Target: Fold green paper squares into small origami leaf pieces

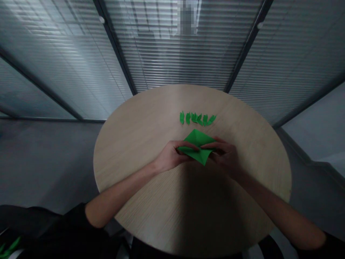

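Note:
A green sheet of paper (pixel 196 136) with creases across it is held between my two hands above the table. My left hand (pixel 172 154) grips its left side, index finger laid over the top and thumb near the lower edge. On the right side my right hand (pixel 225 154) pinches it, with the index finger pointing in to the middle. Both index fingertips come close together at the paper's centre. The lower part of the paper bends into a point toward me. Some fingers are hidden beneath it.
Several small folded green paper pieces (pixel 194 118) lie in a row just beyond the paper. The round wooden table (pixel 134 133) stands before glass partitions with blinds (pixel 180 64). Something green and leaf-like (pixel 12 246) shows at the bottom left corner.

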The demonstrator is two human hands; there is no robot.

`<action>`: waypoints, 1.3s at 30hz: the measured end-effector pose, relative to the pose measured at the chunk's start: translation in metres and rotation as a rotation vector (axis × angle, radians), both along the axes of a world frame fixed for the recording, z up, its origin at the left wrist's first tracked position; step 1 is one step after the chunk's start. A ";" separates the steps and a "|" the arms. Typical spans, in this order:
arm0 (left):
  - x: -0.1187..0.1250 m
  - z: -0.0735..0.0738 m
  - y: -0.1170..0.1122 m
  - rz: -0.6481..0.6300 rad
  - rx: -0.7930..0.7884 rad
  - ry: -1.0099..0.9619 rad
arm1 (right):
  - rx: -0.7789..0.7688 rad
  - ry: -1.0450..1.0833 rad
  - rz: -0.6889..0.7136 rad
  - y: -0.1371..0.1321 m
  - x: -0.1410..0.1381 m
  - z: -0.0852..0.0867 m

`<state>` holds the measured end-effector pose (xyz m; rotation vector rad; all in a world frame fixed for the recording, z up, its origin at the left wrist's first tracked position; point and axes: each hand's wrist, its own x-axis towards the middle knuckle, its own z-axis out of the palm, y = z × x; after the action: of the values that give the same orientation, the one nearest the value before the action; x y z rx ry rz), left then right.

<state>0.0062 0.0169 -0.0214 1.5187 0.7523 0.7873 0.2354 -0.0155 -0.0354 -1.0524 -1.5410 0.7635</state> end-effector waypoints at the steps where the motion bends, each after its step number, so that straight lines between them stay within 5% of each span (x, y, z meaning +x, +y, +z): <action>1: 0.000 0.000 0.000 0.009 -0.001 0.001 | -0.001 -0.006 0.006 0.000 0.000 0.000; 8: 0.001 0.005 0.001 0.094 0.139 0.005 | 0.015 0.011 0.065 -0.001 -0.002 0.003; 24: 0.003 0.006 0.002 0.092 -0.109 -0.023 | -0.131 -0.005 0.116 0.000 -0.001 0.008; 30: 0.002 0.005 0.003 0.070 -0.062 0.000 | -0.179 0.111 0.196 0.000 -0.002 0.010; 35: 0.005 0.005 -0.001 0.073 0.014 0.053 | -0.138 0.050 0.128 0.000 -0.005 0.007; 39: 0.009 0.001 -0.001 0.078 -0.025 -0.106 | -0.078 -0.044 0.096 -0.003 -0.008 0.005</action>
<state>0.0154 0.0155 -0.0201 1.4207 0.7432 0.9059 0.2270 -0.0184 -0.0303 -1.0646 -1.6200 0.8779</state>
